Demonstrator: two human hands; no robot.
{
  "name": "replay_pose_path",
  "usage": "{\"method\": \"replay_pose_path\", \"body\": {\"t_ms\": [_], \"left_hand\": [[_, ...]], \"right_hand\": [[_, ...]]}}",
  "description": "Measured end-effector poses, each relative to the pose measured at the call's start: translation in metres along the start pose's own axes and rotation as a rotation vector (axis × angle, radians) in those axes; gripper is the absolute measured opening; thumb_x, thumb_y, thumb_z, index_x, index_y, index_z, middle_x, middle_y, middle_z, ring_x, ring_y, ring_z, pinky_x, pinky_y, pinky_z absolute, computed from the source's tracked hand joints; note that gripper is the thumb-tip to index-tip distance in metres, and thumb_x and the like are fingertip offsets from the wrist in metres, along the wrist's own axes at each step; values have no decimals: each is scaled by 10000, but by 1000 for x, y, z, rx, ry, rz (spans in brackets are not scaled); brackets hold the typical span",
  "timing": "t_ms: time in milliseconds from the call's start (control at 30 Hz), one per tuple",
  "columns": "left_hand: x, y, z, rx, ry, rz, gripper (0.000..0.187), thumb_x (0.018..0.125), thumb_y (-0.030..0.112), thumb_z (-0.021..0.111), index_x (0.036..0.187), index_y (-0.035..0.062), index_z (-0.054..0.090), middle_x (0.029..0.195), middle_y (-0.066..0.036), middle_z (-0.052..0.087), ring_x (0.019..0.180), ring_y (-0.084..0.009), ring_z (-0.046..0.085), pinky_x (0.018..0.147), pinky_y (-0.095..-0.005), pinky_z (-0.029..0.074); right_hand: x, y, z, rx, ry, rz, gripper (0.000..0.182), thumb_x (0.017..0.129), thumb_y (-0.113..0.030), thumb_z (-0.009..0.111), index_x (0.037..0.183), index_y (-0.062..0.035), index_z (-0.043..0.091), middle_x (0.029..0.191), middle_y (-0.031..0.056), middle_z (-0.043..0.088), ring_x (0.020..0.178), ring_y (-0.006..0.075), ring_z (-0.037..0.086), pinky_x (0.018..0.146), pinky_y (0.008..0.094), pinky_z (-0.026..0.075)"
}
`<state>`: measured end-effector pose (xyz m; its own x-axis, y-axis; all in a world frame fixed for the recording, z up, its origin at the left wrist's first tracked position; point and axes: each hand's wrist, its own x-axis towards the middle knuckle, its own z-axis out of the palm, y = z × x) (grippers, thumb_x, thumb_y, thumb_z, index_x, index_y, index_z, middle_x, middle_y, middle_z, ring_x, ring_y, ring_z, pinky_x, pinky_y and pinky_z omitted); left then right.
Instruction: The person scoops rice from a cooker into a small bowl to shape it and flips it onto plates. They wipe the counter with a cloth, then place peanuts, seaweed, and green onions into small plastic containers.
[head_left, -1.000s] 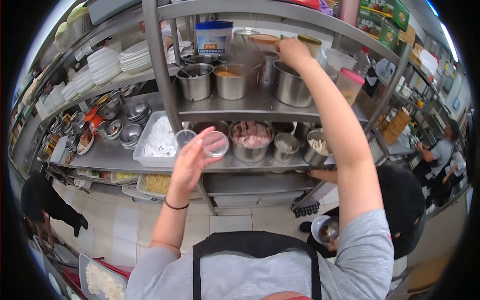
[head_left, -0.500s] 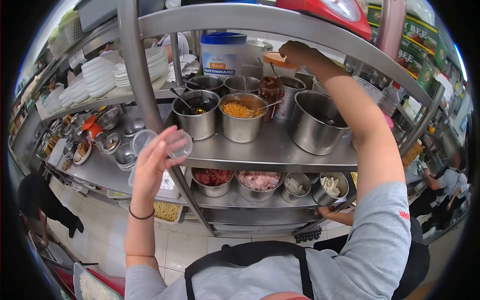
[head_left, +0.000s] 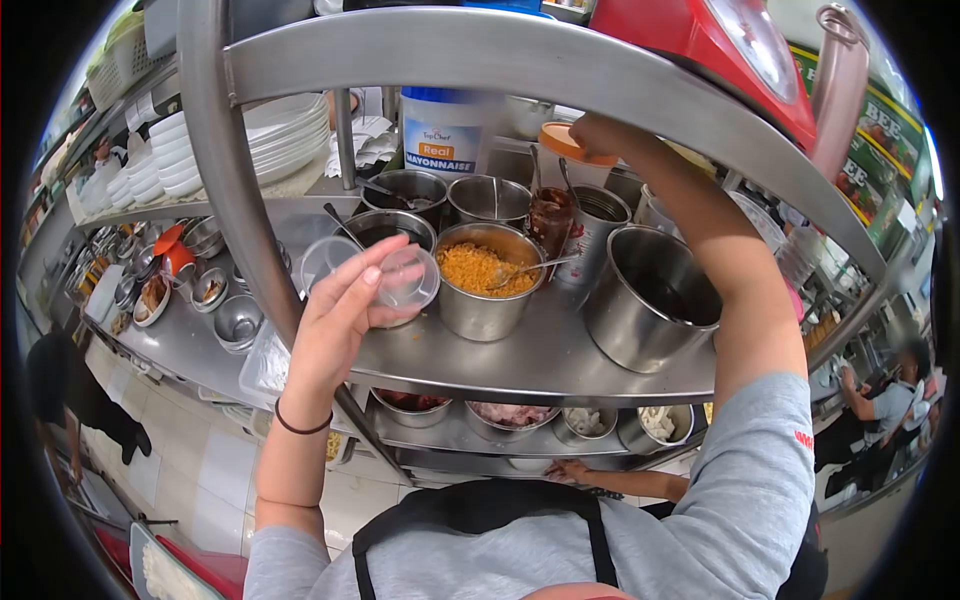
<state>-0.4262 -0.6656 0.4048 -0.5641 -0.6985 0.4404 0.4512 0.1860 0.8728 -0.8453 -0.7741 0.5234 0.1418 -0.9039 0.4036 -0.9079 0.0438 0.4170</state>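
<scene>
My left hand point(head_left: 340, 305) is raised beside the shelf post, its fingers closed around a clear plastic cup point(head_left: 412, 280). A second clear round piece point(head_left: 320, 262), maybe a lid, shows on the other side of the fingers. Across the shelf, my right hand point(head_left: 603, 137) is at the orange lid point(head_left: 570, 143) of a tub; its fingers are bent at the lid's edge and partly hidden by the frame bar. In front of the tub are an open can point(head_left: 597, 235) and a jar of brown sauce point(head_left: 551, 222). A steel pot of orange crumbs point(head_left: 485, 270) sits nearer, with a spoon in it.
A steel frame bar point(head_left: 480, 50) crosses above the shelf point(head_left: 470, 365). A large pot point(head_left: 650, 300) is on the right, a mayonnaise bucket point(head_left: 438, 135) behind. Below are pots of meat point(head_left: 512, 412). Another person's hand point(head_left: 570, 470) reaches in underneath. Plates point(head_left: 285, 140) are stacked left.
My view has shifted closer to the shelf. My left hand, with the clear cup, now overlaps the front left pot. The other person's hand below has moved left. My right hand stays at the orange lid.
</scene>
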Motion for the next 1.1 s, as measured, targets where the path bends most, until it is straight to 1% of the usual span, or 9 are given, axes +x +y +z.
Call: {"method": "replay_pose_path", "body": {"t_ms": [267, 533, 600, 700, 800, 867, 967, 1000, 1100], "left_hand": [[44, -2, 11, -36, 81, 51, 473, 890, 268, 458, 1223, -60, 385, 1157, -141, 501, 1051, -210, 516, 799, -321, 492], [70, -9, 11, -34, 74, 103, 439, 883, 232, 458, 1210, -56, 401, 1121, -151, 516, 1001, -219, 540, 797, -321, 500], [73, -7, 8, -17, 80, 108, 433, 882, 227, 453, 1209, -54, 404, 1122, -150, 516, 1002, -226, 539, 803, -324, 497], [80, -1, 10, 21, 92, 130, 431, 877, 226, 452, 1206, -51, 412, 1119, -149, 519, 1004, -235, 539, 811, -334, 493], [89, 4, 15, 27, 135, 144, 400, 880, 194, 439, 1197, -49, 422, 1126, -158, 512, 996, -237, 542, 826, -343, 484], [97, 9, 22, 33, 172, 134, 364, 890, 162, 398, 1184, -50, 431, 1110, -164, 510, 983, -247, 546, 846, -353, 470], [116, 7, 15, -17, 103, 88, 391, 901, 186, 358, 1229, -24, 401, 1207, -160, 466, 1065, -293, 503, 872, -366, 450], [119, 8, 20, -75, 116, 103, 350, 908, 152, 333, 1178, -50, 426, 1064, -167, 512, 964, -267, 547, 855, -359, 465], [141, 5, 17, -176, 155, 0, 336, 906, 143, 335, 1166, -43, 436, 1072, -181, 505, 958, -276, 548, 856, -365, 466]], "right_hand": [[-31, -18, -94, 546, 171, -175, 224, 641, -117, 699, 814, -46, 577, 760, 64, 613, 736, 176, 570, 659, 316, 428], [-33, -44, -81, 598, -399, -331, 199, 648, -103, 690, 796, -38, 573, 744, 57, 609, 720, 155, 564, 648, 304, 423], [-38, -51, -82, 626, -342, -431, 155, 660, -70, 666, 780, -24, 579, 713, 49, 594, 698, 105, 530, 634, 274, 406], [-55, -62, -106, 429, -175, -652, 224, 642, -58, 670, 853, -10, 613, 754, 72, 618, 705, 124, 570, 638, 286, 454], [-43, -39, -109, 712, 236, -443, 230, 641, -53, 668, 860, -7, 614, 760, 75, 619, 706, 129, 574, 639, 287, 460], [-19, -10, -85, 670, 283, -225, 234, 640, -50, 667, 864, -6, 615, 764, 77, 620, 706, 132, 577, 639, 287, 464], [13, 23, -26, 408, -34, 14, 241, 639, -45, 665, 871, -3, 616, 769, 80, 622, 708, 137, 581, 640, 288, 470], [20, 26, -7, 324, -214, 37, 243, 639, -43, 664, 873, -2, 616, 771, 81, 622, 708, 138, 583, 640, 289, 472], [32, 22, 38, 256, -636, 43, 249, 638, -38, 662, 880, 1, 617, 777, 84, 623, 709, 143, 587, 641, 290, 478]]}}
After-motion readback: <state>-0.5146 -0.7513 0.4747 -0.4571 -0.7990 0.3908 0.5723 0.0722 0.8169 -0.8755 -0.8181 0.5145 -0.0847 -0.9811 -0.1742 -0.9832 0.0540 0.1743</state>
